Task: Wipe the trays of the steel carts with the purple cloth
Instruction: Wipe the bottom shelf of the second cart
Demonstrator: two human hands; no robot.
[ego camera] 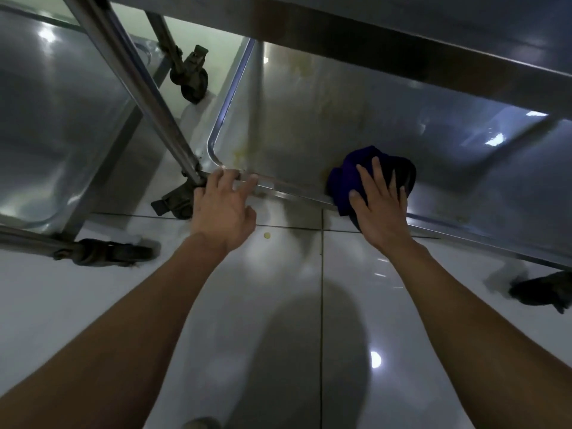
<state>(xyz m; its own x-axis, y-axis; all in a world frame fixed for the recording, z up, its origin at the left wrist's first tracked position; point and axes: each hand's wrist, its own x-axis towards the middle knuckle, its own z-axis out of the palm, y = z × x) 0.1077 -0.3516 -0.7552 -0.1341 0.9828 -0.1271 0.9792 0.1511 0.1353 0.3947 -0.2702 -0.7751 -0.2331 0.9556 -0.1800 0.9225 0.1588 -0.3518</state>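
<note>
The bottom tray (309, 125) of a steel cart lies low over the floor, with yellowish stains near its front left corner. A bunched purple cloth (343, 178) sits at the tray's front rim. My right hand (379, 205) presses flat on the cloth with its fingers spread. My left hand (224, 205) rests with its fingertips on the front rim by the corner post (148, 97), holding nothing. A higher tray (433, 32) of the same cart overhangs at the top.
A second steel cart's tray (62, 113) stands to the left. Dark caster wheels (190, 78) sit at the cart corners, one (176, 202) beside my left hand and another (544, 292) at the right. Glossy white floor tiles (278, 305) lie below, with a small yellow spot (266, 235).
</note>
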